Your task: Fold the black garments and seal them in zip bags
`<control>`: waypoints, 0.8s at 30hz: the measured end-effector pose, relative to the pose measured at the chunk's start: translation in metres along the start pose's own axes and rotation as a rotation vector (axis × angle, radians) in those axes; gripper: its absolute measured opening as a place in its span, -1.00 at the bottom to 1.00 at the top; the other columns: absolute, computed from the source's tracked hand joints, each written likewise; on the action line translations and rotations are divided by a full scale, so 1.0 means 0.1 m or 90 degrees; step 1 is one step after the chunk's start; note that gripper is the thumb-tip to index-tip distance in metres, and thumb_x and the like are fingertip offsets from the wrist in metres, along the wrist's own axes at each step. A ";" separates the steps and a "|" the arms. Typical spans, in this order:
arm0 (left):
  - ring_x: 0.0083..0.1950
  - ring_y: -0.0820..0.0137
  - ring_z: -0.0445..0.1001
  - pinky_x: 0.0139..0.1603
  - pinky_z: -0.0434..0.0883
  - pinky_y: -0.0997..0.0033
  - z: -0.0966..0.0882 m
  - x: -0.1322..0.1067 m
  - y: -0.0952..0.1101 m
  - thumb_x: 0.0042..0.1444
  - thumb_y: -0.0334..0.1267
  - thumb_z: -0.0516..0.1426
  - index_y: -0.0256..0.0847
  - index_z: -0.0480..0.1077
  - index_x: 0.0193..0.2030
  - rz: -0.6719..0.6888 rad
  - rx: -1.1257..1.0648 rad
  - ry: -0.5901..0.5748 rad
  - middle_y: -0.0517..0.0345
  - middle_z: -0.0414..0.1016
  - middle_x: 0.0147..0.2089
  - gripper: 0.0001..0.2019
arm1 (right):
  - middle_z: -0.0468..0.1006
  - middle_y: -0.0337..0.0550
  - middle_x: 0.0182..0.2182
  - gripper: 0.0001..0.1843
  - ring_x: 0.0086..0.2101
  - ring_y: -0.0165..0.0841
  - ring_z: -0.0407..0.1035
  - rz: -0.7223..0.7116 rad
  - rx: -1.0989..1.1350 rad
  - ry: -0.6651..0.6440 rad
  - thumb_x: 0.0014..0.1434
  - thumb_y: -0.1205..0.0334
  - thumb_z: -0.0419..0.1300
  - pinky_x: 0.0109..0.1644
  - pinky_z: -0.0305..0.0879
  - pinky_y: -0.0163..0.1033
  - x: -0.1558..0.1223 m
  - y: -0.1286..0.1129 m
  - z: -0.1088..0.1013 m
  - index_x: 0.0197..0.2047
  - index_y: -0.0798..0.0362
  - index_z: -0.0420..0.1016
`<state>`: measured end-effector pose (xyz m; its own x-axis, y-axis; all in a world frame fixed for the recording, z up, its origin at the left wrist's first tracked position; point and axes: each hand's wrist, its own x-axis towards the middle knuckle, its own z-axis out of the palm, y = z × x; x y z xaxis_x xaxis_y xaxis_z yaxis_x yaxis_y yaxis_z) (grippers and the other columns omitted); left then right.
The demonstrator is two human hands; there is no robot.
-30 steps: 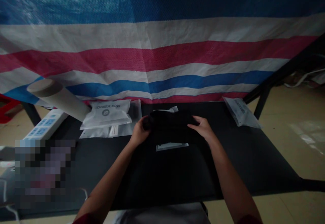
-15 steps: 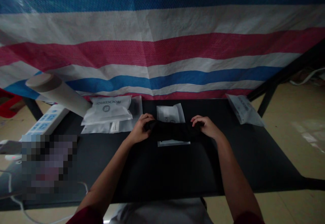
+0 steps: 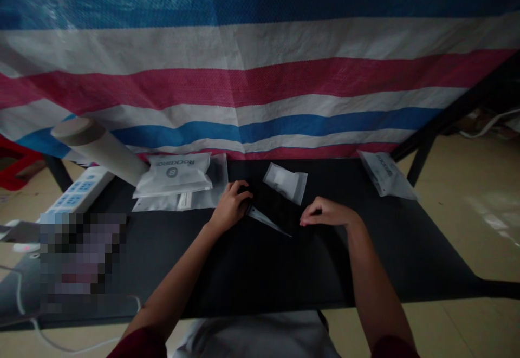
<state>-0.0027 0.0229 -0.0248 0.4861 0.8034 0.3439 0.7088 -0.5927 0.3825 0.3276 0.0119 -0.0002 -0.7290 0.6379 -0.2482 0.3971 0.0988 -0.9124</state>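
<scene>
A folded black cloth item (image 3: pixel 276 209) lies across a clear plastic pouch (image 3: pixel 286 182) on the black table (image 3: pixel 252 271). My left hand (image 3: pixel 231 205) grips the cloth's left end, fingers curled round it. My right hand (image 3: pixel 327 213) pinches the cloth's right end between thumb and fingers. The pouch now sits askew, its white upper part showing behind the cloth and a pale corner (image 3: pixel 266 220) sticking out below it.
A white packaged bag (image 3: pixel 174 174) rests on flat clear pouches at the back left, beside a cardboard tube (image 3: pixel 97 149) and a white power strip (image 3: pixel 77 195). Another bag (image 3: pixel 385 174) lies at the back right. A striped tarp (image 3: pixel 260 76) hangs behind.
The cloth and pouch have turned from lying straight across to a slant. My left hand moved slightly up and right, my right hand came lower and nearer.
</scene>
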 end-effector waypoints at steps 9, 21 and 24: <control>0.08 0.27 0.41 0.04 0.43 0.26 0.14 -0.04 -0.04 0.01 -0.61 0.02 -0.18 0.43 -0.25 0.016 -0.131 0.019 0.02 0.29 0.09 -0.71 | 0.63 0.00 -0.21 -0.55 -0.29 -0.25 0.54 0.011 0.173 0.394 0.15 -0.13 0.21 -0.30 0.41 -0.23 0.37 -0.02 0.29 -0.11 0.07 0.59; 0.17 0.24 0.29 0.12 0.36 0.15 0.22 -0.03 0.30 0.07 -0.52 0.02 -0.17 0.25 -0.07 -0.086 -0.329 0.214 -0.03 0.24 0.09 -0.70 | 0.61 -0.15 -0.25 -0.60 -0.24 -0.25 0.49 -0.019 0.254 0.394 0.03 -0.07 0.31 -0.15 0.39 -0.17 0.76 -0.01 0.71 -0.18 0.06 0.53; 0.02 0.28 0.38 -0.09 0.45 0.28 0.23 -0.01 0.30 0.21 -0.23 0.07 -0.14 0.16 0.11 -0.240 -0.471 0.230 -0.03 0.26 0.08 -0.66 | 0.61 -0.15 -0.22 -0.58 -0.19 -0.23 0.48 -0.042 0.294 0.437 0.01 -0.08 0.31 -0.08 0.39 -0.15 0.79 -0.09 0.74 -0.17 0.04 0.52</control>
<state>0.0299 0.0057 -0.0334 0.0106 0.9585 0.2848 0.2179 -0.2802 0.9349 0.2252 0.0051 -0.0355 -0.1813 0.9808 -0.0724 -0.0119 -0.0758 -0.9971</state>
